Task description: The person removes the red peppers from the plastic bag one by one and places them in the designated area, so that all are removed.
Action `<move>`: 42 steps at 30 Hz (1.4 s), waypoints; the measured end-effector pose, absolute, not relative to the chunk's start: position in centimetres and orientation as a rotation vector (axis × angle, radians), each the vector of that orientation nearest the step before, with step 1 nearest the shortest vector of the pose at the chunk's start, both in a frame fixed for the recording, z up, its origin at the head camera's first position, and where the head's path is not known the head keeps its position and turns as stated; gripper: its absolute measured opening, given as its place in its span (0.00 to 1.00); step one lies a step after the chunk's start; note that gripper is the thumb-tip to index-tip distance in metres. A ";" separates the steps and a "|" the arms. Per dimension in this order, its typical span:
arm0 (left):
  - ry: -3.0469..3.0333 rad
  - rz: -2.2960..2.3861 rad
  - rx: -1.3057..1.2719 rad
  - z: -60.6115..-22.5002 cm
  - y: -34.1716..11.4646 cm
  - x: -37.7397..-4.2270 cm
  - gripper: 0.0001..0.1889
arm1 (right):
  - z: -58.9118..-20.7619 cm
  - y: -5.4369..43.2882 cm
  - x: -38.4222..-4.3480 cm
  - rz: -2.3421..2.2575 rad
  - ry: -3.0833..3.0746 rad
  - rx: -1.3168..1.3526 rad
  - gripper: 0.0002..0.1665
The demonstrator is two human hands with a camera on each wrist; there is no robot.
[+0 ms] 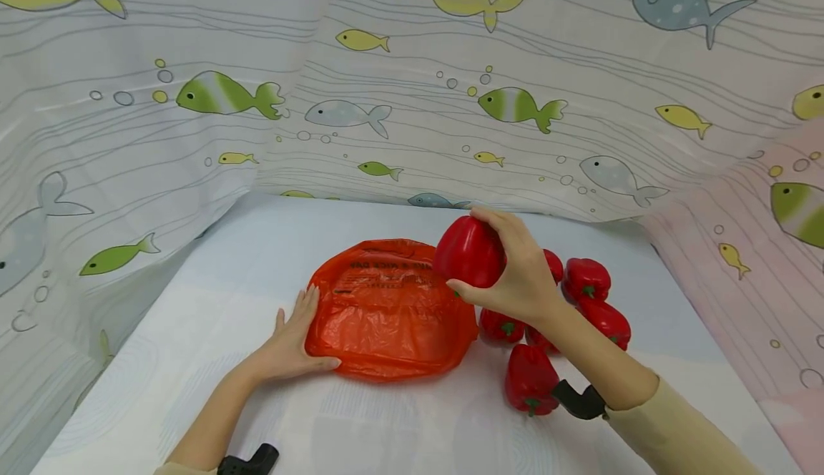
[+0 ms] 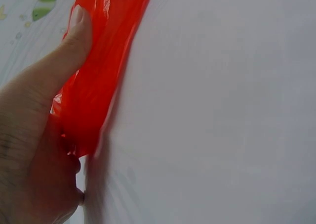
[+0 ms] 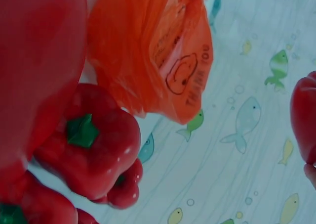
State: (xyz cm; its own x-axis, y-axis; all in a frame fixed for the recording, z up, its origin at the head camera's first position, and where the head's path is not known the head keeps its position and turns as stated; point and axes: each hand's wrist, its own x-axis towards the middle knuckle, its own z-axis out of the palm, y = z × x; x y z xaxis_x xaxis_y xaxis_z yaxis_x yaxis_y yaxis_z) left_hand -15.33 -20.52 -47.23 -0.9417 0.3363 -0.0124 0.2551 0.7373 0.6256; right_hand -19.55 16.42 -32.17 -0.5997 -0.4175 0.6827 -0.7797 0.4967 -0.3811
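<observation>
An orange-red plastic bag (image 1: 393, 303) with dark print stands on the white table, its mouth spread wide. My left hand (image 1: 292, 343) lies along the bag's left side, fingers extended and thumb (image 2: 74, 41) against the near side. Over the bag's right edge, my right hand (image 1: 518, 275) holds a red bell pepper (image 1: 470, 252) between thumb and fingers. Part of that bell pepper (image 3: 303, 117) shows at the right edge of the right wrist view, with a fingertip on it. Below the right hand, other red bell peppers (image 1: 531, 378) lie beside the bag, partly hidden by hand and forearm.
Several red bell peppers (image 1: 587, 280) with green stems sit close together right of the bag. A fish-patterned curtain (image 1: 412, 103) hangs behind the white table (image 1: 412, 432) and along both sides. Black wrist straps (image 1: 582, 400) are on both forearms.
</observation>
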 end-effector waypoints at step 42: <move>2.799 0.982 0.498 -47.1 -20.5 -15.5 0.67 | -33.7 29.2 -13.2 0.767 -2.320 0.857 0.54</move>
State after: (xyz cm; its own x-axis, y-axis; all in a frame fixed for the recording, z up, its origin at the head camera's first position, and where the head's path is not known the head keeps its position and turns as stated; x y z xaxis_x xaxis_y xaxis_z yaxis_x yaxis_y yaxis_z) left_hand -15.51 -20.53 -47.10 -0.9364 0.3505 -0.0162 0.2635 0.7332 0.6269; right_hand -13.22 29.24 -33.67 -0.6484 -0.3936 0.6517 -0.7044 0.6349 -0.3174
